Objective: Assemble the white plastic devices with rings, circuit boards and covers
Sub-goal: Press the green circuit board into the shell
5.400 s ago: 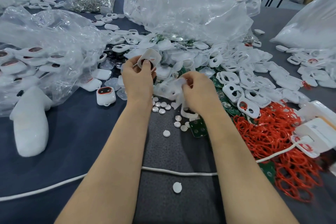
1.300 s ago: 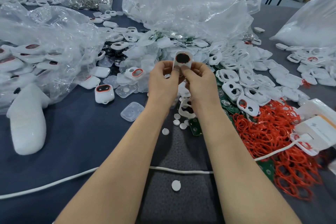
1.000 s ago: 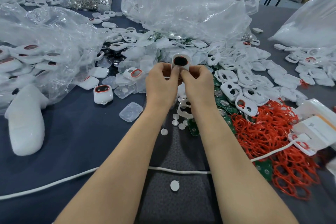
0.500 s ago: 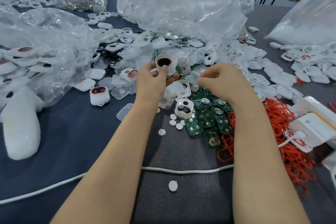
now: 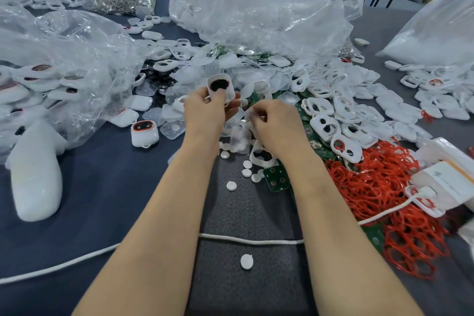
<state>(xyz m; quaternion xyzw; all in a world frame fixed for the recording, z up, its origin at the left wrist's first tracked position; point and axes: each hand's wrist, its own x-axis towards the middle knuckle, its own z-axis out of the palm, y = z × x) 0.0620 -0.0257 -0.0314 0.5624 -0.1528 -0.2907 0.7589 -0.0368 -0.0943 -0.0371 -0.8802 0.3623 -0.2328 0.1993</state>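
The left hand (image 5: 209, 113) pinches a white shell (image 5: 221, 86) at its fingertips, dark opening facing the person, while the right hand (image 5: 275, 124), just beside it and slightly lower, curls its fingers round a small pale piece (image 5: 252, 113) too blurred to name. That part should probably be squared to the shell's rim before pressing, the left thumb kept off the opening. Spare circuit boards (image 5: 275, 181) lie just below the right wrist, red rings (image 5: 372, 187) beyond its outer side.

Bare hands (image 5: 207, 113), bare forearms (image 5: 164, 226).
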